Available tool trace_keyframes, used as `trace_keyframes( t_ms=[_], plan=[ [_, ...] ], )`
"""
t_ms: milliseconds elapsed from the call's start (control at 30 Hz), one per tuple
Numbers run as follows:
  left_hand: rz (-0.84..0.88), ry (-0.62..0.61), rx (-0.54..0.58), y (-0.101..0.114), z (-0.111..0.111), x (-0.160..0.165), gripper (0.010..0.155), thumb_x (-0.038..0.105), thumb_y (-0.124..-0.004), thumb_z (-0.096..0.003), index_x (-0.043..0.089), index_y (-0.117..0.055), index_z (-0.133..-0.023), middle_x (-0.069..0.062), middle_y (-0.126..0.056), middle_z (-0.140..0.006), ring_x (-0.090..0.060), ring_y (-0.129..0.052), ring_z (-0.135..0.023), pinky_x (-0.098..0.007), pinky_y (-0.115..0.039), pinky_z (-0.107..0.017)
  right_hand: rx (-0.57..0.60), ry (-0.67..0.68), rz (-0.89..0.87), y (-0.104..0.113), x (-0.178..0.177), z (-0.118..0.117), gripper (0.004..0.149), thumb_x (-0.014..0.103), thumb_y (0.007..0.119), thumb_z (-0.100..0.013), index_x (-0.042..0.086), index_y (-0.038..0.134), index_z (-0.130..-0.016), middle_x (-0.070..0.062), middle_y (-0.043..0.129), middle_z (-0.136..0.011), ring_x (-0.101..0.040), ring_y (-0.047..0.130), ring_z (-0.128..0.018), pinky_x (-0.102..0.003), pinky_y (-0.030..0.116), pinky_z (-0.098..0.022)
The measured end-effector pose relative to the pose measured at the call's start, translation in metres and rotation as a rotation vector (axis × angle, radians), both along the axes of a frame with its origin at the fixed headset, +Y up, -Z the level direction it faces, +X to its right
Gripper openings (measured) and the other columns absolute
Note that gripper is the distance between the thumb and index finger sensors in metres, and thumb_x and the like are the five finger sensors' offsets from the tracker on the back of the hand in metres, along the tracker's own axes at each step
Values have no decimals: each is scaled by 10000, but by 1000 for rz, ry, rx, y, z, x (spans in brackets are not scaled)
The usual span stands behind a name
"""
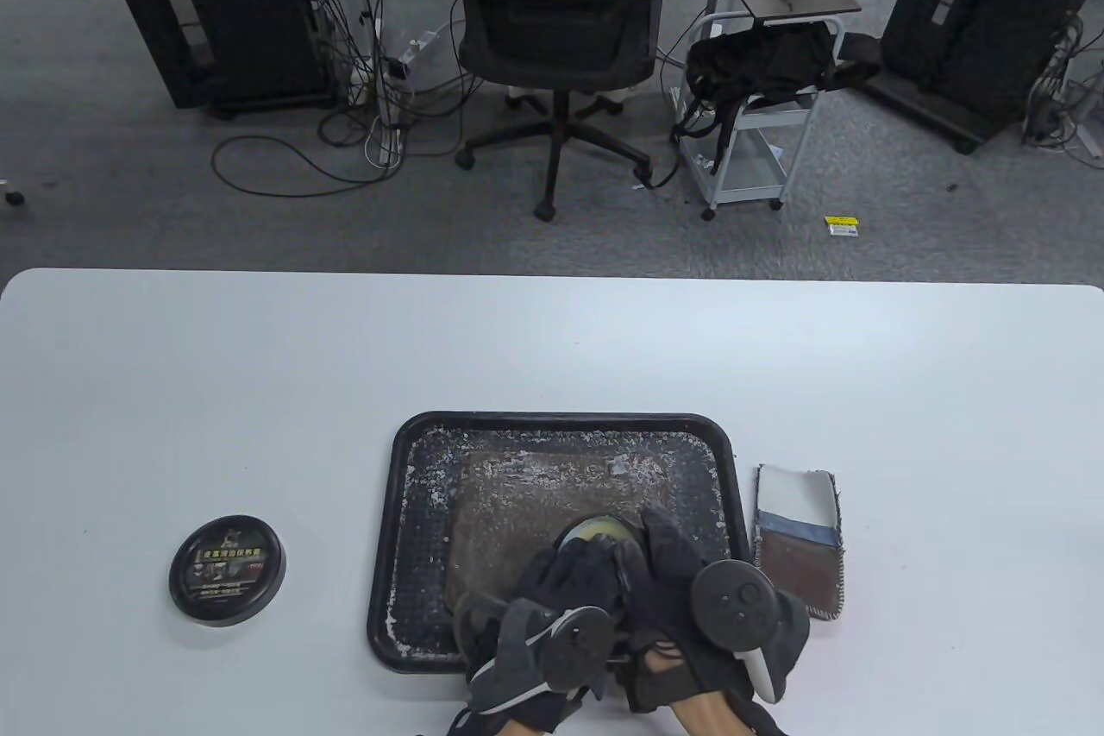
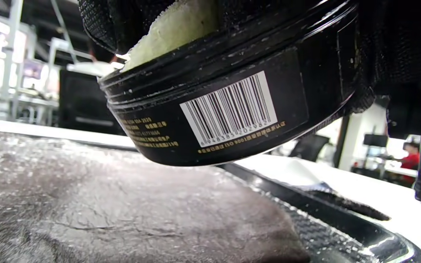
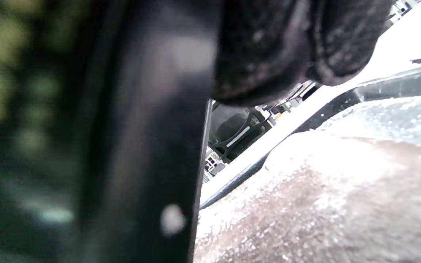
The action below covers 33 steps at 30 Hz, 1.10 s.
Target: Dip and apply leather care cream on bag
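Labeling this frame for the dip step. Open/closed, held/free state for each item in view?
cream jar: open, lifted above the bag, tilted, held by both hands.
jar lid: off, flat on the table left of the tray, free.
bag: lying flat in the tray, surface speckled white.
tray: on the table, crusted with white residue.
cloth: right of the tray, untouched.
left hand: grips the jar.
right hand: fingers on the jar.

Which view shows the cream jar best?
The left wrist view: the cream jar fills it, barcode readable, tilted clear above the bag. The table view shows only its cream between the hands; the right wrist view a dark blur.
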<state>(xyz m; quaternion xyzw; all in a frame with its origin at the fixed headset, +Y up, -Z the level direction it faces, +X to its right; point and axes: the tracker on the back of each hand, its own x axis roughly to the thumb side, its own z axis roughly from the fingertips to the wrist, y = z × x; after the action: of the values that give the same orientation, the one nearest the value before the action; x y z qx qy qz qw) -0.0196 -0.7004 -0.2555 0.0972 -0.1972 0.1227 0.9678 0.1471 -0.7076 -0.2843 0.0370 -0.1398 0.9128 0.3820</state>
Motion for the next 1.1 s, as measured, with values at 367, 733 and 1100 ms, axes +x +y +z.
trace_keyframes(
  t_ms=[367,733,1100],
  plan=[
    [123,-233,-47,-3,-1,-15,447,391,-781,-523,360,-767,-969,51,-859,-1017,-188,-920,-929,-385,-752,-729,-30,32,-93,-4,14,-7,689,473,710,-458,-26,726,-934,-298,934,-595,-216,974,-238,-493,856,-360],
    [79,-92,-31,-6,-2,-7,441,382,-739,-543,385,-702,-982,84,-794,-1060,-175,-875,-971,-404,-733,-741,-28,41,-62,-4,7,-2,710,477,670,-472,-42,678,-956,-310,915,-596,-226,970,-227,-493,856,-333],
    [118,-318,-232,-7,-16,-26,449,389,-746,-519,407,-747,-968,106,-841,-1032,-154,-903,-947,-392,-733,-744,-16,40,-12,-4,14,-5,708,490,706,-461,-13,693,-959,-282,957,-576,-206,985,-203,-484,872,-342]
  ],
)
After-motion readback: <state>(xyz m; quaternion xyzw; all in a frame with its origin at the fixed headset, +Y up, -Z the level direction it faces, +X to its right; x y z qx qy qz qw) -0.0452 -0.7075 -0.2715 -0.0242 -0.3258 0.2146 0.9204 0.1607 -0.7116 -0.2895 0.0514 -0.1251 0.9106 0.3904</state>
